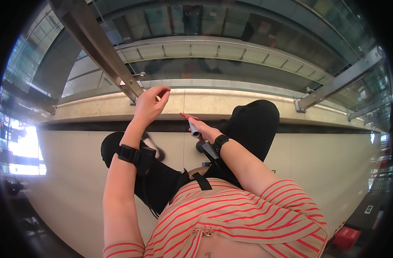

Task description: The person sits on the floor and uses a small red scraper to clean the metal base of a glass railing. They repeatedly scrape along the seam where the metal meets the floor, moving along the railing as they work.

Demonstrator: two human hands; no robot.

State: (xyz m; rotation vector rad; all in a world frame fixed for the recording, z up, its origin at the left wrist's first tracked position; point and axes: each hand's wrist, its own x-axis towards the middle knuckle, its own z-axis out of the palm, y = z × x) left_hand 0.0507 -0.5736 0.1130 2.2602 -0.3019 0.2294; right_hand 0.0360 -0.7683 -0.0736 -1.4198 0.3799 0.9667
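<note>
My left hand (151, 105) is raised beside the foot of a slanting metal railing post (104, 51), over the stone ledge. Its fingers are curled in, and a small pale bit (158, 98) shows between fingers and thumb, too small to name. Lower and to the right, my right hand (202, 129) is closed round a whitish tube (194, 129). A slim red piece (188, 116) sticks out past the same hand's fingertips. Whether the red piece and the tube are one thing I cannot tell. Both wrists wear black straps with small black devices.
A pale stone ledge (231, 102) runs across in front of me. Another metal post (338, 81) stands at the right, with glass panels beyond. My bent knees, in black trousers (254, 124), flank my hands over beige floor tiles (321, 159). A red box (346, 237) lies at lower right.
</note>
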